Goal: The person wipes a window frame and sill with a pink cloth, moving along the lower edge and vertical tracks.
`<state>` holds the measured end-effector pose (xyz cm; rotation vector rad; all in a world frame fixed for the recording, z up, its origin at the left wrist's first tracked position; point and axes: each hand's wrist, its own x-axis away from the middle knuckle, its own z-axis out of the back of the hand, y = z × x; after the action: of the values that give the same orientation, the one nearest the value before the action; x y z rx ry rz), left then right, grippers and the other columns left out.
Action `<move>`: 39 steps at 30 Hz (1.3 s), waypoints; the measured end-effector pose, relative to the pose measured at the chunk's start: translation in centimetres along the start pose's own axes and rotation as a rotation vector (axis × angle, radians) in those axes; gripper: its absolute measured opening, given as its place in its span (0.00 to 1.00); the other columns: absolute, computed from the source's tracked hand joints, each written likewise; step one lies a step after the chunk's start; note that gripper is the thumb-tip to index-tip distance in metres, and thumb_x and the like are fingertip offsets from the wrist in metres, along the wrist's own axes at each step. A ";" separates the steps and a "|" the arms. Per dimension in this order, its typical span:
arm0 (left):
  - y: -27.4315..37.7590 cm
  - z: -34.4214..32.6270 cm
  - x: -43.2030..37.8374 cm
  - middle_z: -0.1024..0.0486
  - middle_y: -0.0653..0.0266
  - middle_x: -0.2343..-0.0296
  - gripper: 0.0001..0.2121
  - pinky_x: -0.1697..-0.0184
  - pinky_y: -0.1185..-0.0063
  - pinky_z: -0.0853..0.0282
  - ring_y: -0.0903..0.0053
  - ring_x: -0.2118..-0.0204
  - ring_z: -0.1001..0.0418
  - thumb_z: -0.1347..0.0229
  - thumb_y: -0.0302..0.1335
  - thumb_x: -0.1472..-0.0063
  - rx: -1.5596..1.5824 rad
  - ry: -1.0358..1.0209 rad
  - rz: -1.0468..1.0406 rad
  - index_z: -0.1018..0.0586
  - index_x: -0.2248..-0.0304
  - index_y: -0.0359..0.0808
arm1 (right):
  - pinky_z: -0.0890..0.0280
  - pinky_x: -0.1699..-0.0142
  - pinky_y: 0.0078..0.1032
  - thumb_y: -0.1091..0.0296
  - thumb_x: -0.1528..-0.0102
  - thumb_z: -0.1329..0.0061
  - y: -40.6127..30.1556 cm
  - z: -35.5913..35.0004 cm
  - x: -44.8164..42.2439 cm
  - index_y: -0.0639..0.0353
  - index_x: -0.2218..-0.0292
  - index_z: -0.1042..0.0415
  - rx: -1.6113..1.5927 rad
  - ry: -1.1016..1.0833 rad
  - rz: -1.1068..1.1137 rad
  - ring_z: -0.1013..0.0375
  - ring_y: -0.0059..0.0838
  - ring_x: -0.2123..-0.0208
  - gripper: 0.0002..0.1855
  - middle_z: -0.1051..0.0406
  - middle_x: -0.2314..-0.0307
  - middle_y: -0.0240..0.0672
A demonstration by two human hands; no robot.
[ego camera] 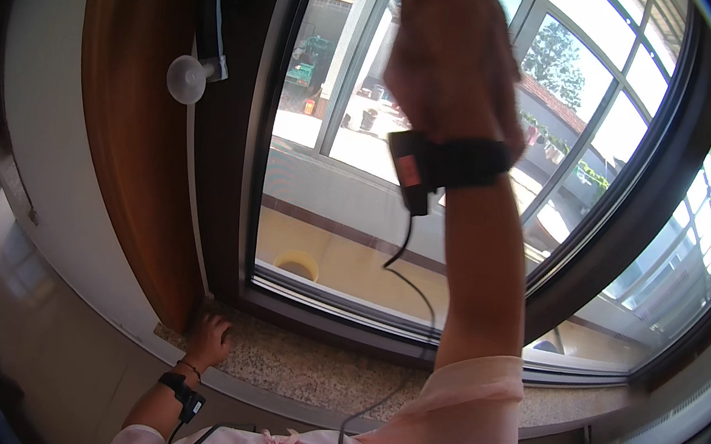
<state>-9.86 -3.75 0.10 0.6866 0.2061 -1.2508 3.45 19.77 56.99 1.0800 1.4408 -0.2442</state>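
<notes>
My right hand (pixel 452 62) is raised high in front of the window pane (pixel 359 186). It is blurred and cut by the top edge of the view, so its fingertips and anything in them are hidden. Around that wrist sits a black strap with a small box (pixel 411 169), and a cable hangs from it. Low on the left, my left hand (pixel 208 339) rests on the speckled stone windowsill (pixel 313 365), beside the foot of the brown wooden trim (pixel 135 131). Its fingers are bent and I see nothing in them. A second strapped device (pixel 183 396) is on the left wrist.
The dark window frame (pixel 219 173) has a handle (pixel 214 15) at upper left, with a translucent suction-cup-like disc (pixel 186 79) by its end. Beyond the glass stand a yellow bucket (pixel 296 264) and another row of windows. A white radiator-like unit (pixel 669 409) lies at lower right.
</notes>
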 end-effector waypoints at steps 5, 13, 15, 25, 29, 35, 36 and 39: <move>-4.4 -3.2 1.6 0.34 0.54 0.58 0.19 0.50 0.72 0.42 0.66 0.55 0.36 0.52 0.28 0.44 -0.166 -0.052 -0.073 0.36 0.53 0.30 | 0.48 0.49 0.34 0.71 0.52 0.64 -12.8 4.1 9.7 0.67 0.53 0.37 -0.630 -0.262 0.073 0.47 0.41 0.46 0.23 0.41 0.53 0.46; 1.5 2.9 -0.7 0.32 0.55 0.60 0.16 0.51 0.71 0.41 0.63 0.56 0.36 0.51 0.25 0.48 -0.122 -0.043 0.076 0.32 0.58 0.31 | 0.42 0.65 0.18 0.69 0.55 0.57 -2.8 7.5 11.8 0.56 0.51 0.38 -0.358 -1.007 0.243 0.34 0.20 0.67 0.26 0.39 0.54 0.41; 1.9 2.9 -0.8 0.32 0.55 0.60 0.15 0.51 0.70 0.41 0.62 0.57 0.36 0.51 0.24 0.49 -0.109 -0.066 0.100 0.31 0.60 0.32 | 0.46 0.60 0.19 0.72 0.55 0.59 -0.4 7.7 11.0 0.54 0.49 0.43 -0.394 -0.947 0.021 0.38 0.23 0.63 0.28 0.41 0.53 0.40; 2.4 3.7 0.2 0.31 0.58 0.62 0.13 0.53 0.70 0.42 0.61 0.58 0.37 0.53 0.22 0.53 -0.095 -0.068 0.112 0.28 0.65 0.33 | 0.42 0.55 0.25 0.69 0.54 0.59 -15.6 13.9 28.8 0.53 0.50 0.40 -0.418 -0.830 0.311 0.42 0.26 0.51 0.27 0.44 0.49 0.30; 2.5 3.1 -0.8 0.31 0.58 0.62 0.13 0.53 0.70 0.41 0.61 0.59 0.37 0.52 0.22 0.54 -0.071 -0.065 0.079 0.28 0.65 0.33 | 0.54 0.43 0.37 0.76 0.55 0.60 -23.7 16.5 38.0 0.58 0.54 0.37 -1.111 -0.883 -0.119 0.47 0.31 0.46 0.23 0.43 0.50 0.36; 1.9 3.4 -0.4 0.30 0.58 0.63 0.12 0.55 0.70 0.40 0.60 0.60 0.36 0.52 0.22 0.53 -0.070 -0.101 0.106 0.27 0.66 0.34 | 0.44 0.52 0.33 0.81 0.58 0.58 -13.8 20.3 40.0 0.61 0.64 0.31 -0.997 -1.013 -0.421 0.33 0.33 0.57 0.16 0.30 0.66 0.36; 2.0 3.3 -0.4 0.30 0.58 0.64 0.12 0.55 0.70 0.40 0.60 0.60 0.36 0.52 0.22 0.53 -0.071 -0.080 0.097 0.27 0.66 0.34 | 0.42 0.57 0.30 0.81 0.56 0.58 -11.3 21.4 41.2 0.60 0.67 0.29 -0.880 -0.974 -0.393 0.31 0.32 0.61 0.13 0.29 0.68 0.34; 2.5 3.5 -0.5 0.30 0.58 0.64 0.12 0.54 0.70 0.41 0.61 0.60 0.36 0.53 0.22 0.53 -0.070 -0.067 0.112 0.27 0.66 0.34 | 0.41 0.58 0.28 0.78 0.56 0.57 -4.6 24.3 42.1 0.57 0.71 0.28 -0.708 -0.981 -0.440 0.30 0.29 0.63 0.09 0.28 0.71 0.33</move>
<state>-8.52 -5.06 3.98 0.5871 0.1536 -1.1517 24.69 19.23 13.01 -0.0100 0.7222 -0.4512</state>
